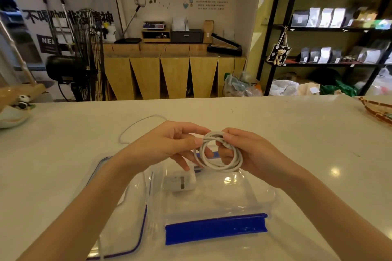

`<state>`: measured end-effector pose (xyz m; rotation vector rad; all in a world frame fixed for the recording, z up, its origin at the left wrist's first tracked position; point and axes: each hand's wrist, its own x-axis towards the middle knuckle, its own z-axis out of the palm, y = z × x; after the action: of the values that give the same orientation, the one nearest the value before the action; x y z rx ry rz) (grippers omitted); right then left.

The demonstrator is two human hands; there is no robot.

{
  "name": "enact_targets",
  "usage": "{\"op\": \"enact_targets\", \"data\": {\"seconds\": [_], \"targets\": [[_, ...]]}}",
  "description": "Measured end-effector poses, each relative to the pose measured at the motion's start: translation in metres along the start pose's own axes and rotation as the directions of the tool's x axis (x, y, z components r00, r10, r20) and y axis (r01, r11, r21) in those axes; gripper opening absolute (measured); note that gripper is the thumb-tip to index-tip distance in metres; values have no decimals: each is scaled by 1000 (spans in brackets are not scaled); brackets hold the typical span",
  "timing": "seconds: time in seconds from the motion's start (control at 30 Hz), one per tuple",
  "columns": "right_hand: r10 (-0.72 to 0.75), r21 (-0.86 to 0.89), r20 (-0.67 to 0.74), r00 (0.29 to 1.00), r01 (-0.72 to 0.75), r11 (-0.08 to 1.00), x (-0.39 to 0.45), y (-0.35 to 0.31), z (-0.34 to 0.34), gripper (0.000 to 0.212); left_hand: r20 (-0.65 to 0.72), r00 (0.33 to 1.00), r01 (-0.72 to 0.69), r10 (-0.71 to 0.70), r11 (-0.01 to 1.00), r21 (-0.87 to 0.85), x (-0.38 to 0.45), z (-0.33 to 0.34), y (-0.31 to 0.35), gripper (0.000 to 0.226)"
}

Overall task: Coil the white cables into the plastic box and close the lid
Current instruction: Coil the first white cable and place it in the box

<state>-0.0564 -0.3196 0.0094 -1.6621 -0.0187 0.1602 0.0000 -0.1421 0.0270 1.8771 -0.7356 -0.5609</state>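
A white cable (pixel 220 167) is wound into a small coil of several loops, held in the air above the clear plastic box (pixel 263 195). My right hand (pixel 250 154) grips the coil's right side. My left hand (pixel 169 144) pinches its top left edge. The box is open, with a blue clip (pixel 216 228) on its near wall. A white charger plug (pixel 180 180) lies inside at the back left. The clear lid (pixel 125 229) with a blue seal lies flat left of the box. A second thin white cable (pixel 135 125) lies loose on the table behind my left hand.
The white table (pixel 297 125) runs wide on both sides. A bowl with a panda figure (pixel 14 112) stands at the far left edge, a patterned tray (pixel 377 110) at the far right edge. Beyond are a wooden counter and shelves.
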Motion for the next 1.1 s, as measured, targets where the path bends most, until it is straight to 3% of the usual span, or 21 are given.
{"op": "enact_targets", "data": {"seconds": [0.1,0.17,0.3,0.37,0.47,0.63,0.7,0.77,0.83,0.9,1.0,1.1], "targets": [[-71,-63,-55,996,68,996,5,-8,5,26,-126,991,-24,52,976,217,-2,-2,7,12],[-163,-193,-97,982,142,971,10,-15,7,24,-209,967,-67,146,937,343,-4,-3,11,13],[-379,-358,-140,915,310,881,21,-30,10,20,-327,914,-81,239,899,431,-4,-4,17,22],[-424,-377,-162,891,342,861,26,-36,9,21,-305,931,-88,200,934,345,-4,-7,21,23],[-406,-316,-172,898,340,886,31,-39,3,30,-147,983,-93,109,990,108,-11,-13,27,28],[-336,-254,-147,930,293,922,32,-42,3,30,-73,996,-41,43,999,27,-13,-22,28,35],[-338,-218,-156,928,301,928,32,-43,6,28,-108,994,-17,25,997,77,-9,-22,26,36],[-346,-187,-183,920,313,931,33,-40,9,29,-186,982,-1,45,973,231,-5,-17,25,33],[-347,-162,-221,911,317,935,34,-37,15,28,-275,955,3,107,929,370,0,-6,21,24],[-348,-131,-257,901,325,937,36,-34,21,28,-370,913,-15,174,919,395,3,6,18,19],[-367,-103,-313,876,353,930,37,-31,29,27,-480,845,-85,237,945,317,11,16,12,24],[-352,-43,-340,872,360,932,34,-29,32,28,-480,866,-123,140,990,68,17,14,13,43]]}}
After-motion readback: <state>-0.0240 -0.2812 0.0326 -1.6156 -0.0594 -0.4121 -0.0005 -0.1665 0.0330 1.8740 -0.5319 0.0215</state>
